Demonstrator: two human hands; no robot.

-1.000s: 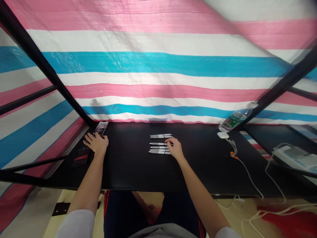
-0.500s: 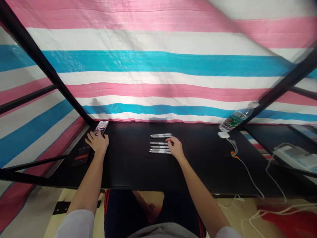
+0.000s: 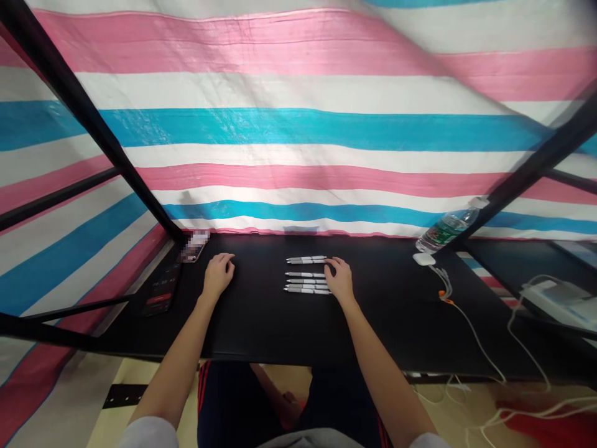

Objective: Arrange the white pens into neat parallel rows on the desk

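Since half a second ago your left hand (image 3: 218,274) has left the phone (image 3: 194,246) and moved right along the table (image 3: 261,323); it now sits apart from the phone, which lies at its 10 o'clock by the left frame post (image 3: 93,127). Your right hand (image 3: 340,280) has barely shifted and is still at the right ends of the pens (image 3: 305,281).

Your left hand rests on the bare tabletop with fingers loosely curled, holding nothing. Your right hand lies palm down, fingers relaxed and slightly spread, fingertips touching the right ends of the lower pens; whether it grips one you cannot tell. The pens lie in a row of parallel horizontal lines at the table's middle, at 9 o'clock from your right hand, with the top pair (image 3: 306,259) a little apart from the others.

A dark device (image 3: 161,292) lies at 8 o'clock from your left hand, near the table's left edge. At 2 o'clock from your right hand a bottle (image 3: 445,228) leans on the right post, with a white charger (image 3: 423,259) just below it and its cable (image 3: 471,333) trailing off the front edge. Striped tarp (image 3: 298,124) closes the back.
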